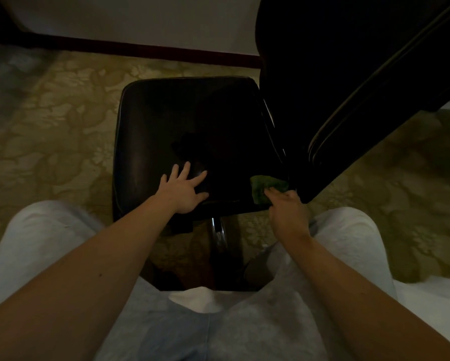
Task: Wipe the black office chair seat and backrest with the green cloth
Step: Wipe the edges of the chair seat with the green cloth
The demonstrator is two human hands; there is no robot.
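Head view, dim light, looking down over the person's lap onto the black office chair; seat (192, 126) lies straight ahead, near edge just beyond the knees; backrest (335, 74) rises at the seat's right side and leans away toward the upper right, pale piping along its edge.

Left hand (183, 190) flat on the seat near the front edge; fingers straight and spread, palm down, thumb out to the right; holds nothing.

Right hand (287, 213) at the seat's near right corner, back of the hand to the camera; fingers curled down onto the green cloth (266, 187) and gripping it; cloth bunched, lying on the seat surface just beside the foot of the backrest.

Chrome column (218, 230) shows under the seat's near edge; grey trousers (36, 243) fill the foreground; patterned olive carpet (49, 126) surrounds the chair; dark skirting board (140, 48) runs below a pale wall (140, 19).
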